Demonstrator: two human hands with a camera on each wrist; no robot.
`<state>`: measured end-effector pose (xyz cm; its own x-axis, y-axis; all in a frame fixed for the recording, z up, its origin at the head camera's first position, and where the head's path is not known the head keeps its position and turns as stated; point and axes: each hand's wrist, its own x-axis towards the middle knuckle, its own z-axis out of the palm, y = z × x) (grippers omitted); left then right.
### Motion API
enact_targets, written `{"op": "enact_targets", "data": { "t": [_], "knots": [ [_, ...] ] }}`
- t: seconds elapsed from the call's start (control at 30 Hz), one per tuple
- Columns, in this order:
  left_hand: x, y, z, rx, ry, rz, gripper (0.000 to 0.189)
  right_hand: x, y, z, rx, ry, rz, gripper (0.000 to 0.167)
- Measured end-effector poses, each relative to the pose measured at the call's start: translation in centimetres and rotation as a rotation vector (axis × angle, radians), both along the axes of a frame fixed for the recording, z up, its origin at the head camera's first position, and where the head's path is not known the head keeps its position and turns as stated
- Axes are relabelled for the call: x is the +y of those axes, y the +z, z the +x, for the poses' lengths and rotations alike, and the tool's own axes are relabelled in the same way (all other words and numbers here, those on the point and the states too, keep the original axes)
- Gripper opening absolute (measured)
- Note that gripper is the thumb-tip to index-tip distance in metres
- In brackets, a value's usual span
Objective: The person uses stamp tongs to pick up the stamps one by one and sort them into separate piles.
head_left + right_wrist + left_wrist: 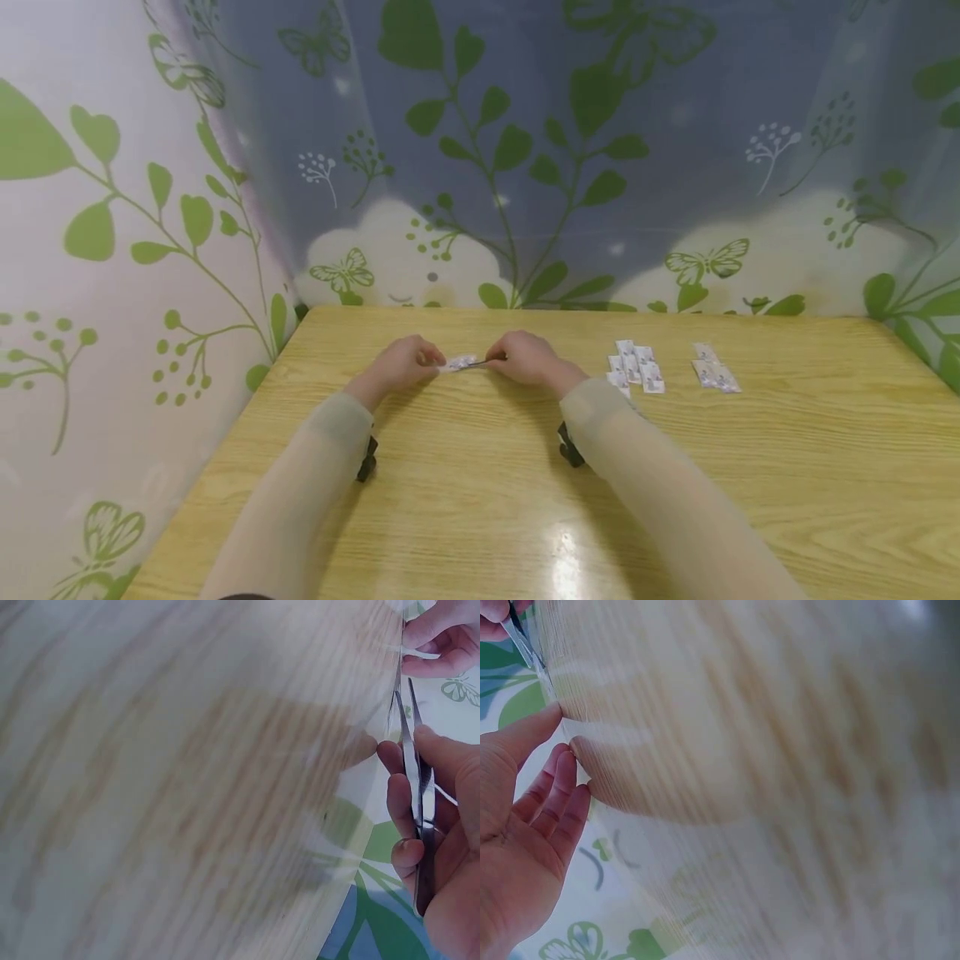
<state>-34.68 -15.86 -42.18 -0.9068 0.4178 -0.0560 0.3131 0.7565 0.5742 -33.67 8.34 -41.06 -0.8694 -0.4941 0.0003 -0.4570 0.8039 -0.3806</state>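
Observation:
In the head view a small clear packet (461,362) with printed marks lies low over the table between both hands. My left hand (408,363) holds its left end at the fingertips; in the left wrist view the thumb (540,729) is down by the tabletop and the other fingers are bent lightly. Metal tweezers (417,795) lie in my right hand (450,825), gripped between thumb and fingers. Their two tips stand slightly apart and point toward the left hand, overlapping the packet's right end in the head view.
Several small printed packets (633,365) lie grouped right of the right hand. Farther right is a smaller cluster of packets (714,371). The wood-grain table (465,483) meets a leaf-patterned curtain (525,208) at its back and left edges.

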Motion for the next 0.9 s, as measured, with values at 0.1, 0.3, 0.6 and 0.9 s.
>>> {"op": "enact_targets", "data": {
  "t": [0.1, 0.3, 0.6, 0.9],
  "knots": [
    [0.2, 0.1, 0.0, 0.0, 0.001, 0.001, 0.016, -0.1, 0.0, 0.0, 0.011, -0.008, 0.007, 0.021],
    [0.7, 0.1, -0.2, -0.001, -0.006, -0.011, 0.016, 0.2, 0.1, 0.0, 0.041, -0.023, 0.008, 0.019],
    [0.3, 0.3, 0.0, 0.034, -0.001, 0.049, 0.015, 0.4, 0.7, 0.4, 0.021, -0.057, -0.039, 0.021],
    [0.4, 1.1, 0.8, 0.237, -0.069, 0.083, 0.012, 2.4, 2.3, 2.2, 0.002, -0.04, -0.128, 0.022]
  ]
}}
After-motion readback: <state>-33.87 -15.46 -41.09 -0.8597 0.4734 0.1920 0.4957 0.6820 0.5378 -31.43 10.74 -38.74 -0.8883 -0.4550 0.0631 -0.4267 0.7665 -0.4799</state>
